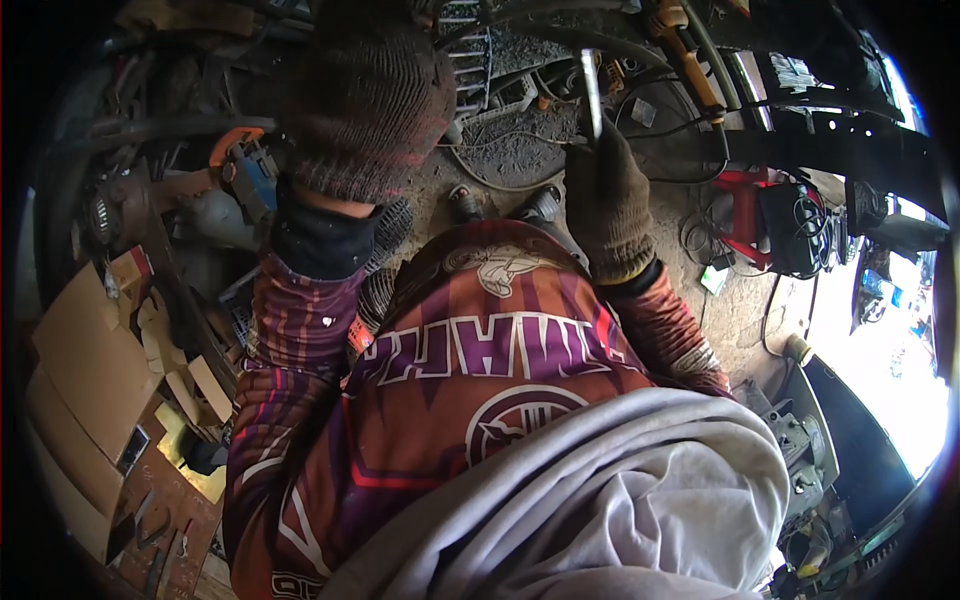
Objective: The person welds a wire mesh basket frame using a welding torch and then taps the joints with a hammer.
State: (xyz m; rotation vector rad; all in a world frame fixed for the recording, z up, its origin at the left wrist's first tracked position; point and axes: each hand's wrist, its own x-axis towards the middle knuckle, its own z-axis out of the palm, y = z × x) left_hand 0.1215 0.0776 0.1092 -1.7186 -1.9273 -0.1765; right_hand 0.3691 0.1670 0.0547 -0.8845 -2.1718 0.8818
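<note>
My right hand (608,205), in a dark knitted work glove, is closed around a slim shiny metal tool (591,92). The tool points up and away from me; its working end is too unclear to name. My left hand (372,105), in a similar dirty glove, is raised close to the view at the upper left. Its back faces me, and its fingers are hidden in the dark at the top, so whatever it touches does not show. Dark metal bars (820,150) cross the view to the right of my right hand.
An orange power tool (690,60) hangs at the upper right, with cables around it. A metal grate (468,60) lies ahead. A red-framed machine (745,215) with coiled cable stands right. Cardboard boxes (95,375) and a blue tool with an orange handle (250,175) are left.
</note>
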